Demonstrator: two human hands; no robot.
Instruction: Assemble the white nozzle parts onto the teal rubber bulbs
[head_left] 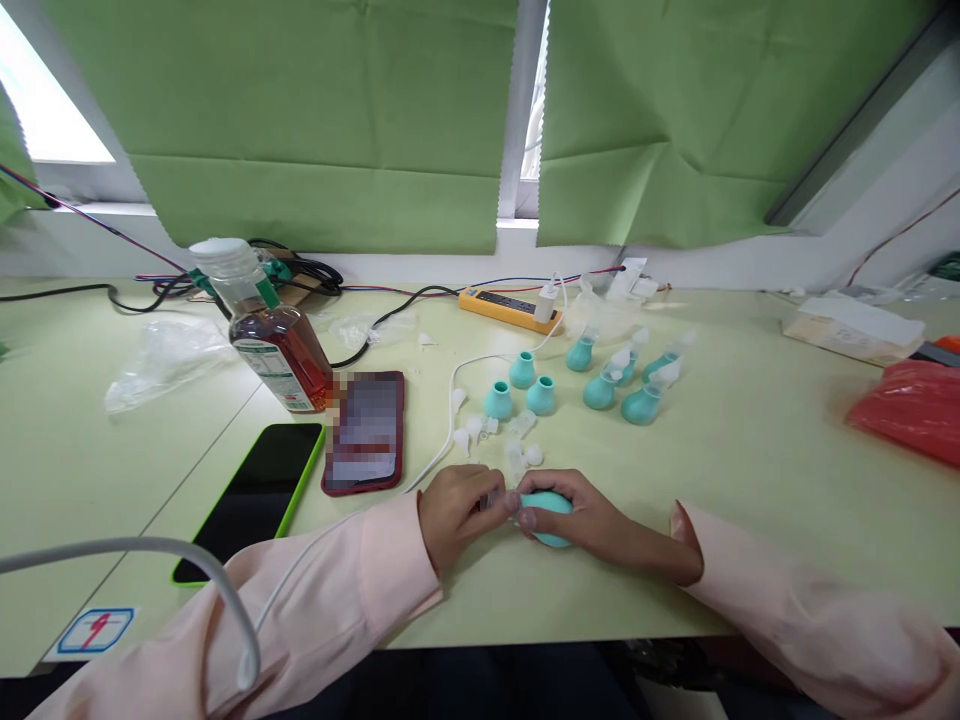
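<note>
Near the front of the table my right hand is wrapped round a teal squeeze bulb lying on its side, neck to the left. My left hand pinches a small clear plastic piece at the bulb's neck; the fingers hide most of it. Just beyond my hands lie loose clear fittings and small white tips. Three teal bulbs with open necks stand behind them. To the right, several teal bulbs fitted with clear tips lean or lie in a group.
A black phone in a green case, a phone in a red case and a bottle of amber liquid stand or lie at left. A yellow power strip feeds a white cable past my left hand. A red bag lies far right.
</note>
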